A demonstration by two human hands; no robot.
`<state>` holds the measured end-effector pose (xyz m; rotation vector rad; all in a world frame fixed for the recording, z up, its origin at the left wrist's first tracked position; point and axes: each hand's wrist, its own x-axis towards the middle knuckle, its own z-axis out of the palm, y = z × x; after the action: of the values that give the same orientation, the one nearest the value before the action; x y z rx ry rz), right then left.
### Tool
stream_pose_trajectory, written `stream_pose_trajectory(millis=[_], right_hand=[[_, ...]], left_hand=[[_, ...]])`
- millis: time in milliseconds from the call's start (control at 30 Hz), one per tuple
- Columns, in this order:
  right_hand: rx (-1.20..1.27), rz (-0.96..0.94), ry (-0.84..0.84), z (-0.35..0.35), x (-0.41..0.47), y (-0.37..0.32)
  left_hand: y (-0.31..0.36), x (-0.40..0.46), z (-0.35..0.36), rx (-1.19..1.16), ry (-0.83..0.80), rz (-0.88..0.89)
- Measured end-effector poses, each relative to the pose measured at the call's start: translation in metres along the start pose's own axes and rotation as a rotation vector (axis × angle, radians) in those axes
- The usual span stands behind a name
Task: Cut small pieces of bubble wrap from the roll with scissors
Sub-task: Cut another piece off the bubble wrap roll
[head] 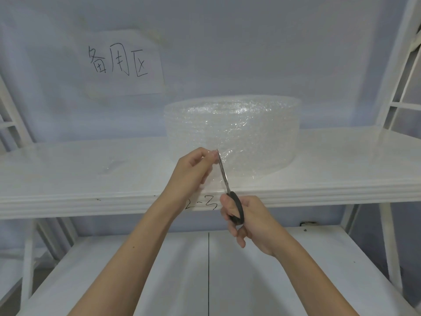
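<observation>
A wide roll of clear bubble wrap (250,131) stands on the upper white shelf (68,174). Its loose end hangs forward toward me. My left hand (193,169) pinches the free edge of that loose sheet between thumb and fingertips. My right hand (248,222) grips the black handles of the scissors (224,176), fingers through the loops. The steel blades point up and away, closed together along the sheet just right of my left fingertips.
A clear bubble wrap scrap (111,167) lies on the shelf to the left. A paper sign (123,62) with handwriting hangs on the back wall. A lower white shelf (159,281) sits beneath my arms. White rack posts (387,242) flank both sides.
</observation>
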<state>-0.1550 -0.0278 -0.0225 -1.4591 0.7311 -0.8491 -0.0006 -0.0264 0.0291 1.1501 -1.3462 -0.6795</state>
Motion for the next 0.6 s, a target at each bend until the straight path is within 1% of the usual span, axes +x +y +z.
stream_pose_trajectory(millis=[200,600], right_hand=[[0.037,-0.006,0.027,0.005,0.0,0.005],[-0.025,-0.017,-0.027,0.001,-0.001,-0.009]], left_hand=[[-0.002,0.0,0.001,0.003,0.044,0.015],[-0.004,-0.002,-0.003,0.026,-0.017,0.033]])
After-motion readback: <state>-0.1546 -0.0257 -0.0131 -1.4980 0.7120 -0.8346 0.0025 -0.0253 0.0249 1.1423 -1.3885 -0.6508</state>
